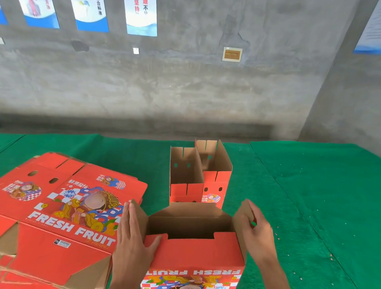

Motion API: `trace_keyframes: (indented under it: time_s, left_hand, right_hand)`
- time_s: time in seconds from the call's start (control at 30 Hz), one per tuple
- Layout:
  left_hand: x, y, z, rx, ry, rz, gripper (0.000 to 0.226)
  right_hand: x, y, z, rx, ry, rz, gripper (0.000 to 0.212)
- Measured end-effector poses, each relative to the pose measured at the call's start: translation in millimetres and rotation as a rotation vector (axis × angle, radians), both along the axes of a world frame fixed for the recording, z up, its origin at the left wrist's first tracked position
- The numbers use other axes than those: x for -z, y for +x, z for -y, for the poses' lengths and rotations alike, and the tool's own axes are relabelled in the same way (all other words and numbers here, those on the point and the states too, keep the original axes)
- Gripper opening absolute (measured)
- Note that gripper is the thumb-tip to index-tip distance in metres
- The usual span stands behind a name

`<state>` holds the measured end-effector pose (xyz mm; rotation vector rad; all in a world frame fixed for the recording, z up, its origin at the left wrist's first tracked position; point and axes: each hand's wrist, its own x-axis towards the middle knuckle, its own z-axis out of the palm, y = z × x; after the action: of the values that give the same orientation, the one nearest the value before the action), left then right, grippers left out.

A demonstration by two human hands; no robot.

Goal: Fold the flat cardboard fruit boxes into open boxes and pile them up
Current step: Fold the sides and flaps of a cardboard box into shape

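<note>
Squaring up the box in hand right now — standing upright on the green cloth at the near edge, red printed front facing back toward the camera, top open, brown inside showing. Left hand flat, fingers straight, pressed against the left side flap, thumb hooked over the front wall's rim. Right hand loosely curled, fingertips pinching the right side flap, which stands up and splays outward. Looks like the mid-fold step: walls up, end flaps not yet settled. Next move probably needs both flaps pushed to their final position, then a lift over to the two finished boxes standing side by side just behind. Still a fat stack of flats lying to the left — plenty left to do.
</note>
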<state>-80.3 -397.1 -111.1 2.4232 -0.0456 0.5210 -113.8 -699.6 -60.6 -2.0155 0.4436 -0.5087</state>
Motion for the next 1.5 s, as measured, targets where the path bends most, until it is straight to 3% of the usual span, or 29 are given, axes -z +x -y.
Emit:
trace_keyframes:
  time_s: [0.17, 0.37, 0.5, 0.67, 0.77, 0.93, 1.13, 1.23, 1.37, 1.43, 1.5]
  left_hand:
    - [-3, -3, 4, 0.093, 0.011, 0.021, 0.124]
    - [-8, -10, 9, 0.184, 0.055, 0.041, 0.118]
    - [-2, -10, 9, 0.218, 0.056, 0.035, 0.109]
    - [10, -8, 5, 0.474, 0.131, 0.08, 0.084]
    - [15, -6, 1, 0.574, 0.232, -0.007, 0.065]
    - [11, 0, 5, 0.544, 0.296, -0.165, 0.056]
    - [16, 2, 9, 0.467, 0.253, -0.161, 0.045]
    - [15, 3, 10, 0.445, 0.145, -0.178, 0.048]
    - [16, 2, 13, 0.357, -0.045, -0.141, 0.08]
    - [15, 2, 13, 0.322, -0.078, -0.121, 0.082]
    - [16, 3, 13, 0.38, -0.093, -0.086, 0.07]
  right_hand:
    - [23, -1, -15, -0.236, 0.247, 0.171, 0.067]
    - [31, 7, -22, -0.32, 0.174, 0.17, 0.024]
    - [42, 7, -24, -0.311, 0.003, 0.121, 0.022]
    - [48, 8, -20, -0.366, -0.232, 0.097, 0.051]
    - [48, 10, -19, -0.398, -0.302, 0.054, 0.062]
    - [50, 13, -18, -0.344, -0.276, -0.023, 0.094]
    - [57, 18, -15, -0.34, -0.314, -0.061, 0.095]
    - [60, 19, -16, -0.316, -0.281, -0.042, 0.085]
    - [60, 16, -14, -0.218, -0.106, 0.178, 0.015]
    - [59, 15, -11, -0.199, -0.066, 0.213, 0.013]
    - [64, 16, -7, -0.194, -0.105, 0.183, 0.014]
